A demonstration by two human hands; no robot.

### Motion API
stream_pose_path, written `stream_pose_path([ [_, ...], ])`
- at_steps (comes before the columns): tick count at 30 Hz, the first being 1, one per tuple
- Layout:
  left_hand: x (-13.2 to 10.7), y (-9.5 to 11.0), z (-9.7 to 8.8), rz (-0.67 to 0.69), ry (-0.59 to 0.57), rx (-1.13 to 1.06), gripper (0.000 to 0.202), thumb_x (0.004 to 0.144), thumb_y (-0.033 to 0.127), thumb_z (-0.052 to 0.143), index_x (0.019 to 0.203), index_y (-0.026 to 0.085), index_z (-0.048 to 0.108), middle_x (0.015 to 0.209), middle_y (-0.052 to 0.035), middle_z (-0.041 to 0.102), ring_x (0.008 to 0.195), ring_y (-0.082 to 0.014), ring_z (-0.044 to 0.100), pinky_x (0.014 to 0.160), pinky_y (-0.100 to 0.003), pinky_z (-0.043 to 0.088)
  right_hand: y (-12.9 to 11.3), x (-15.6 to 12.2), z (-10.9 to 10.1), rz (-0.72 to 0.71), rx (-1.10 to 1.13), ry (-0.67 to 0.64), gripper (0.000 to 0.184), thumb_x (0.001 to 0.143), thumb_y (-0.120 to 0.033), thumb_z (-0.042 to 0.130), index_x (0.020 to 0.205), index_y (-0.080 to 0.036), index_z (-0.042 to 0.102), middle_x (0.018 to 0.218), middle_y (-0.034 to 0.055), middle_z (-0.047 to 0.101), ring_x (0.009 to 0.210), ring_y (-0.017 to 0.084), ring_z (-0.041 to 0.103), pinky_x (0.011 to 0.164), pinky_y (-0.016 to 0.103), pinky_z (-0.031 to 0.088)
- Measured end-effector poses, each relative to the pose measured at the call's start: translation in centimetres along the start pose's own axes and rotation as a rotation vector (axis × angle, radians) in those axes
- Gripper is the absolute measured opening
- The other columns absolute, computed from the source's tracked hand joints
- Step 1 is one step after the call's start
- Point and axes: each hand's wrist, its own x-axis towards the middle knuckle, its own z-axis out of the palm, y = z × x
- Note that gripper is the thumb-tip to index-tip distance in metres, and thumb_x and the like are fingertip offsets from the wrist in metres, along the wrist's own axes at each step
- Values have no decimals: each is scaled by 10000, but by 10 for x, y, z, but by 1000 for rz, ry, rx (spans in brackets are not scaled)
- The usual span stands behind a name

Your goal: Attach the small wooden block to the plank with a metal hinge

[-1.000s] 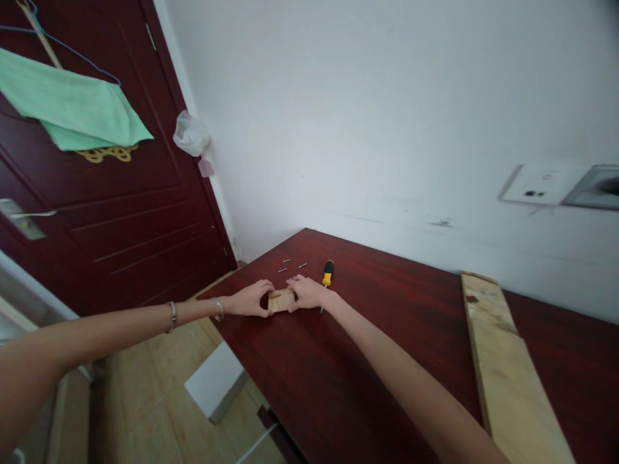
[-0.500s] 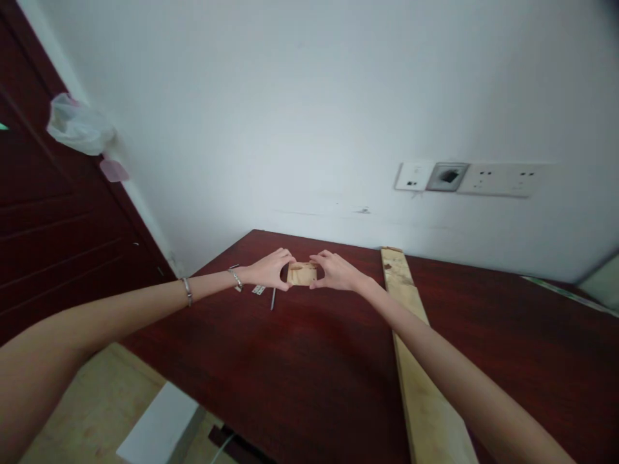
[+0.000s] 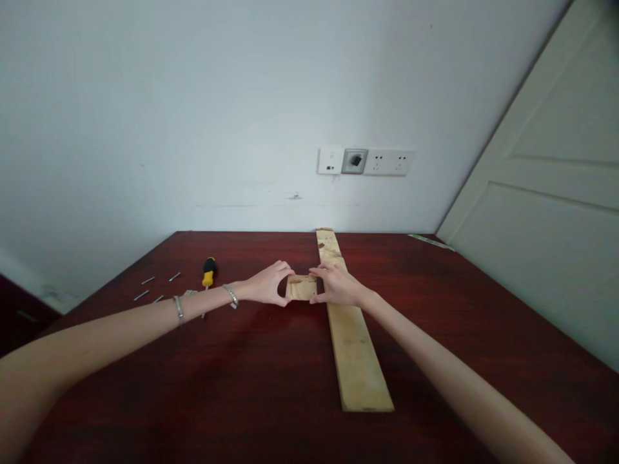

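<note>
A small pale wooden block point(image 3: 300, 287) is held between both my hands above the dark red table point(image 3: 251, 380). My left hand point(image 3: 267, 283) pinches its left end, thumb below and fingers above. My right hand point(image 3: 337, 286) pinches its right end and hovers over the long wooden plank point(image 3: 355, 341). The plank lies flat and runs from the wall toward me. The block sits just left of the plank's upper part, close to its edge; whether they touch I cannot tell.
A screwdriver with a yellow and black handle point(image 3: 208, 273) lies to the left, with several loose screws point(image 3: 155, 288) beyond it near the table's left edge. Wall sockets point(image 3: 366, 161) sit above the table. A white door point(image 3: 551, 212) stands at the right.
Both hands have carried the block to the right, from beside the screwdriver and screws to the plank. My head turned right, so the dark door left the view.
</note>
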Motion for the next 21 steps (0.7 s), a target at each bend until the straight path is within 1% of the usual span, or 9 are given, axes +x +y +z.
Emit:
stream_pose_path([
  [3,3,4,11,18,-2,-36,499,634,310,686,1081,153,532,1019,-76,509,965,-240,477,877,-360,427,2,-13,5,39,-4,6,830,648,-555,717,1295,-83,498,1200,194,563,1130,308,523,971,419,391],
  [8,4,8,23,1,-23,-77,547,636,305,693,1134,171,512,1068,-84,497,1015,-253,464,920,-379,414,5,-25,14,48,4,33,789,652,-558,711,1278,-119,516,1210,183,568,1132,313,523,960,422,395],
  [13,6,12,31,10,-51,-27,582,669,334,672,1194,159,493,1105,-99,487,1046,-262,437,942,-385,391,6,-31,17,50,-10,53,752,666,-513,715,1270,-111,517,1193,185,569,1128,308,522,952,418,399],
  [15,8,13,31,5,-69,8,626,670,377,678,1222,159,480,1125,-105,478,1052,-272,428,944,-395,380,7,-31,17,52,1,72,737,669,-500,716,1267,-119,517,1188,181,569,1121,302,525,953,420,400],
  [17,11,13,30,0,-73,36,675,666,454,687,1232,155,475,1133,-109,472,1047,-277,423,935,-399,375,9,-31,18,53,16,93,730,674,-502,709,1268,-126,514,1189,175,566,1106,293,534,955,420,403],
  [19,14,13,29,3,-53,66,688,667,530,681,1209,148,494,1109,-108,477,1025,-276,423,920,-400,374,10,-31,20,52,30,110,728,681,-511,700,1269,-126,512,1188,170,564,1091,283,544,957,416,407],
  [21,17,11,28,14,-24,96,666,676,567,667,1163,136,524,1071,-107,486,1004,-274,423,911,-400,372,10,-31,20,53,42,124,726,680,-512,699,1265,-121,516,1187,169,563,1088,277,547,961,408,409],
])
